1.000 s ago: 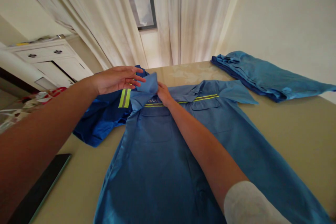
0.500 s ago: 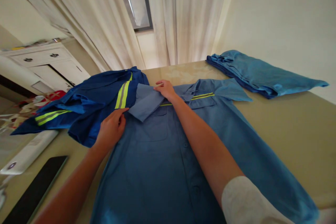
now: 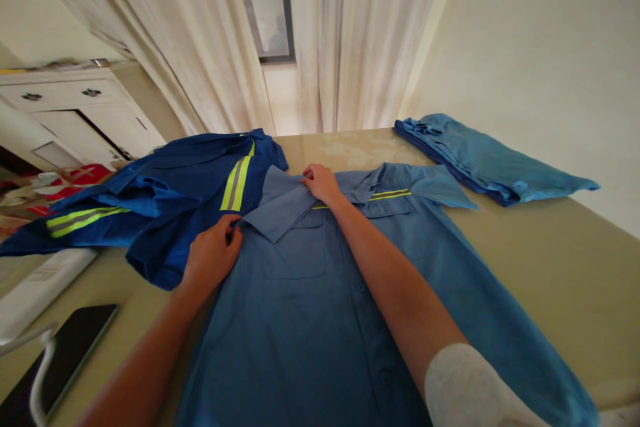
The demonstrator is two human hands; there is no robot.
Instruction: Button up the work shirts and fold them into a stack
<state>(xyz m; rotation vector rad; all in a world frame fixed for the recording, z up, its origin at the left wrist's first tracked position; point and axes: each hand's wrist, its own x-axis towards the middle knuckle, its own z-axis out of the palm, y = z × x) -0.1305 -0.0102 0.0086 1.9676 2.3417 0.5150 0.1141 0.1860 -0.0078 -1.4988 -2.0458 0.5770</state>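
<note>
A grey-blue work shirt (image 3: 300, 327) with buttons, chest pockets and thin yellow piping lies spread front up on the table. Its left-hand sleeve (image 3: 280, 203) is folded inward across the upper chest. My right hand (image 3: 321, 183) reaches over the chest and pinches the cloth at the inner end of that fold. At the shirt's left edge, my left hand (image 3: 214, 250) has its fingers closed on the fold's outer corner. Part of the collar is hidden behind my right hand.
A dark blue garment (image 3: 200, 160) with yellow reflective bands is heaped at left. Folded blue clothes (image 3: 490, 153) lie at the back right. On the left are a dark flat slab (image 3: 75, 347), a white power strip-like bar (image 3: 45, 287) and a white cable (image 3: 43, 367).
My right hand has closed its fingers more on the cloth and lifted the fold slightly. My left hand's fingers have curled in at the corner. The view has shifted a little.
</note>
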